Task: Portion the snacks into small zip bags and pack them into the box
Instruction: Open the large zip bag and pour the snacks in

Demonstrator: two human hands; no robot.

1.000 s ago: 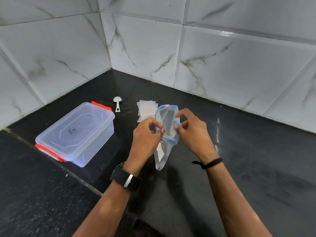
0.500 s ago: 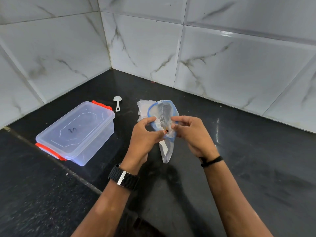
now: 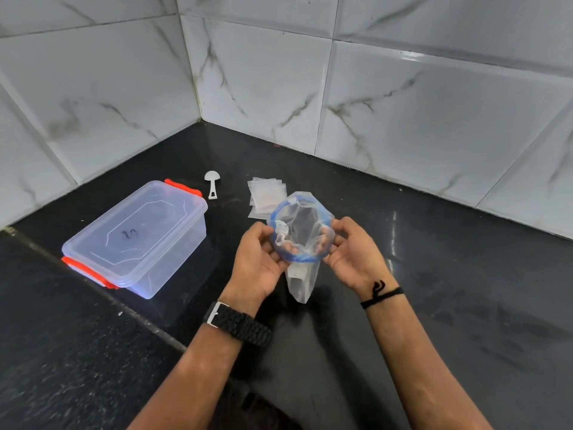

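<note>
At the left of the frame, a little above the middle, the clear plastic box [image 3: 136, 237] lies on the black counter [image 3: 465, 274] with its lid closed and its red latches [image 3: 183, 187] at both short ends. Its long axis runs from lower left to upper right. Just beyond its far corner lies a small white scoop [image 3: 212, 184], with the bowl toward the wall. Further right, near the centre, a small stack of flat zip bags [image 3: 266, 193] rests on the counter, partly behind the bag that is held.

In the centre the person holds one bigger clear bag [image 3: 302, 243] with a blue zip rim. The left hand [image 3: 259, 262] pinches the left side of the rim and the right hand [image 3: 353, 252] pinches the right side, so both hands are clamped on the bag and they pull the mouth into a round opening that faces up to the camera. The body of the bag hangs down from the rim, toward the lower part of the frame, and its bottom tip looks close to the counter; whether it touches is not clear. What is inside the bag cannot be read well.

For the coming move, the scoop and the small bags lie up and left from the open mouth, so the left hand is the nearer one to reach them, and the right hand could keep the bag open.
</note>
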